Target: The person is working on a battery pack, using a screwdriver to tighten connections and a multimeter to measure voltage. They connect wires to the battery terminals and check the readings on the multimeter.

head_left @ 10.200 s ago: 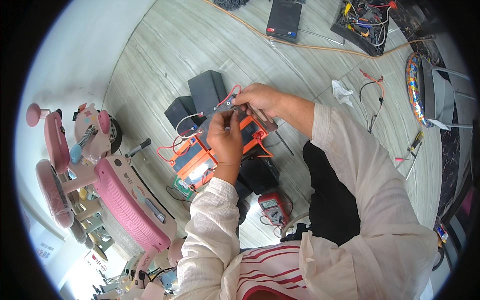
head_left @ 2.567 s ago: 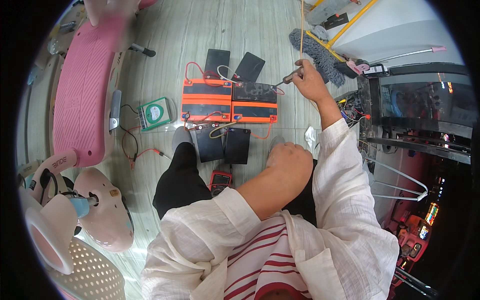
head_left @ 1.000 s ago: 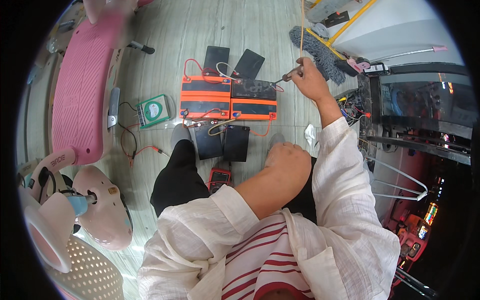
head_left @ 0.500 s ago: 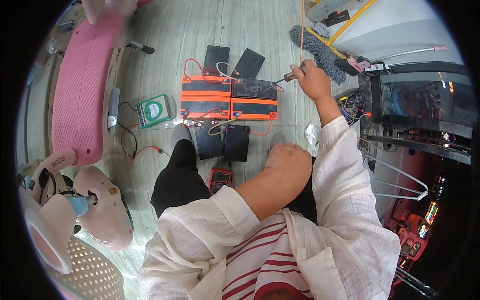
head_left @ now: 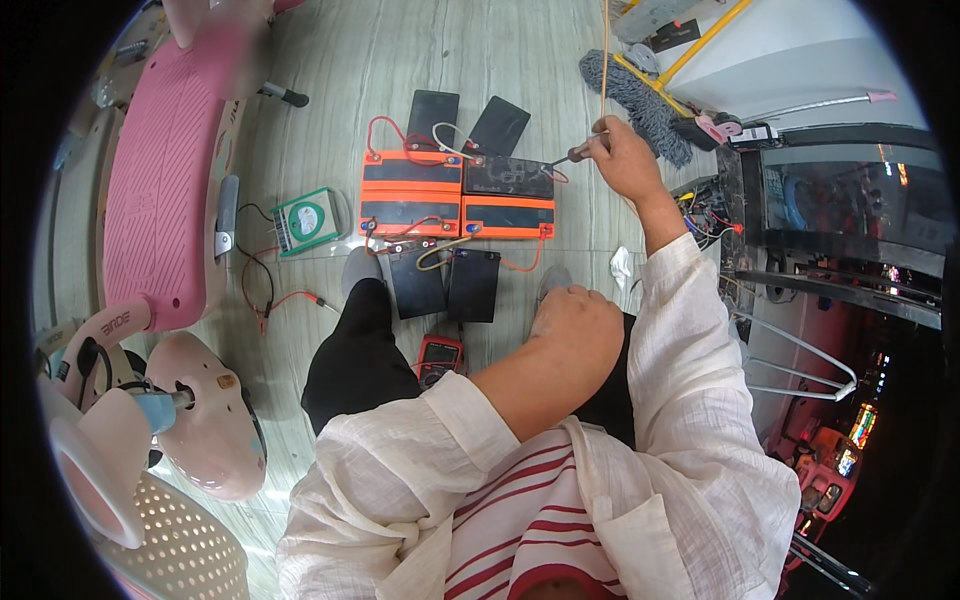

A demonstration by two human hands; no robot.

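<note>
Your right hand point(head_left: 628, 162) grips a screwdriver point(head_left: 577, 154) aimed left at the nearest black battery point(head_left: 508, 178); your left hand's point(head_left: 580, 325) state is unclear.

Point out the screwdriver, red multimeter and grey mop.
Screwdriver point(head_left: 577, 154): head view, on its handle.
Red multimeter point(head_left: 440, 356): head view, on its front face.
Grey mop point(head_left: 634, 105): head view, on its fringed head.

Your right hand point(head_left: 625, 165) angles toward 11 o'clock, thumb and fingers curled in a grip. Your left forearm point(head_left: 513, 384) slants between 1 and 2 o'clock, left hand point(head_left: 583, 325) back-up, fingertips hidden.
</note>
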